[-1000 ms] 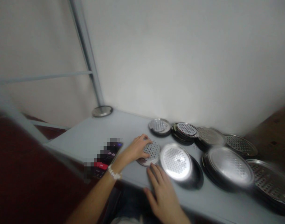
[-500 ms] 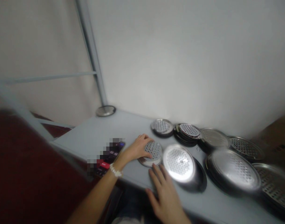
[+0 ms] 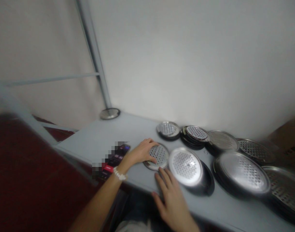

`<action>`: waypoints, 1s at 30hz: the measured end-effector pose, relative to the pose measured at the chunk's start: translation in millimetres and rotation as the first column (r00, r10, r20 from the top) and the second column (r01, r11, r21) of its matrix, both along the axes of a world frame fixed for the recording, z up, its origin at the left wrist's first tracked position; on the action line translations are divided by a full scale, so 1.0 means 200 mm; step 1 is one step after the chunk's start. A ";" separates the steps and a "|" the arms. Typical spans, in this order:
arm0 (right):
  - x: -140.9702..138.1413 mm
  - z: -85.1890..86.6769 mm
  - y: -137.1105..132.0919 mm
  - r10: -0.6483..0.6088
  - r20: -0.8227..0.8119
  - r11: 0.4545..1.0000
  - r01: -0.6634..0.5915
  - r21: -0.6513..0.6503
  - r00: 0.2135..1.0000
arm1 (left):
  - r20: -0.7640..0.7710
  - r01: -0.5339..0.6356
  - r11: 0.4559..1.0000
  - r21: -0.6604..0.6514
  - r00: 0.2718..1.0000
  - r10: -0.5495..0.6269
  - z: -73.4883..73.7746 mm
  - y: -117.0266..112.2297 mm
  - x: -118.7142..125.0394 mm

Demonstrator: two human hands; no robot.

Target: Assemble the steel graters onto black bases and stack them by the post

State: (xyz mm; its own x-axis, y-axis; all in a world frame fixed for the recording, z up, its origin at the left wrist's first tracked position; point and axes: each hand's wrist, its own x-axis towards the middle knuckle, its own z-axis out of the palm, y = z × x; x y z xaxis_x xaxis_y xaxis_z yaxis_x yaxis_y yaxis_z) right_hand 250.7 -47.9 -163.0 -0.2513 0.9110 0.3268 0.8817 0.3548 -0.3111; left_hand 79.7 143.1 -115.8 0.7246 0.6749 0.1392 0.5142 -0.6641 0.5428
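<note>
Left hand (image 3: 142, 153) curled over a small perforated steel disc (image 3: 160, 156), the grip's closure impossible to tell; right hand (image 3: 171, 203) open, fingertips just short of the disc; a larger perforated steel tray (image 3: 185, 167) just right of the disc; stacked trays (image 3: 195, 135) beyond it; a phone (image 3: 118, 154) left of it on the grey tabletop (image 3: 94, 138).
</note>
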 end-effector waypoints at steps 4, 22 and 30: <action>0.00 0.01 0.00 0.001 0.006 1.000 -0.001 -0.020 1.000 | 0.014 0.018 0.999 -0.027 1.000 -0.018 0.00 0.00 0.00; 0.00 0.02 0.00 -0.001 -0.034 1.000 0.001 -0.012 0.999 | -0.132 -0.052 0.998 0.037 0.990 0.057 0.04 -0.05 0.00; -0.01 -0.01 -0.01 -0.013 -0.063 1.000 0.014 0.007 0.998 | -0.125 -0.009 1.000 0.025 0.992 0.012 0.04 -0.03 -0.02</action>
